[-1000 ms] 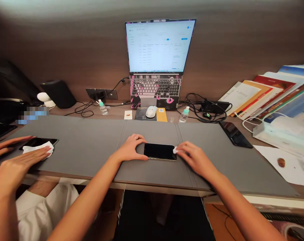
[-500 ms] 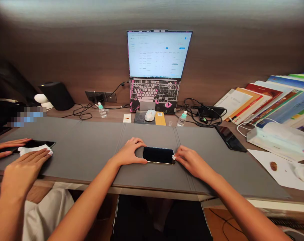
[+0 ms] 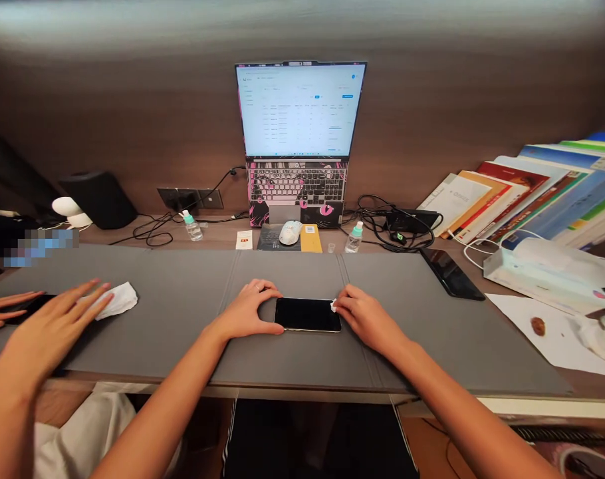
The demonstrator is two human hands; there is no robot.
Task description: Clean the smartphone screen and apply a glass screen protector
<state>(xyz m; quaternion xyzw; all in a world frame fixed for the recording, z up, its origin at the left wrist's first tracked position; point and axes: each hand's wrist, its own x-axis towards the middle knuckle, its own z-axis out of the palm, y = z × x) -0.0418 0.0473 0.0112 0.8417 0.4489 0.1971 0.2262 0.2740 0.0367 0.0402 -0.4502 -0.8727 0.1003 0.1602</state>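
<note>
Phone [image 3: 306, 315] — left hand [image 3: 247, 311] grips it, right hand [image 3: 367, 318] pinches tissue [image 3: 333, 306].

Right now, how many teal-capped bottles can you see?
2. One bottle stands left of the laptop, another bottle right of the mouse. More may be hidden.
</note>
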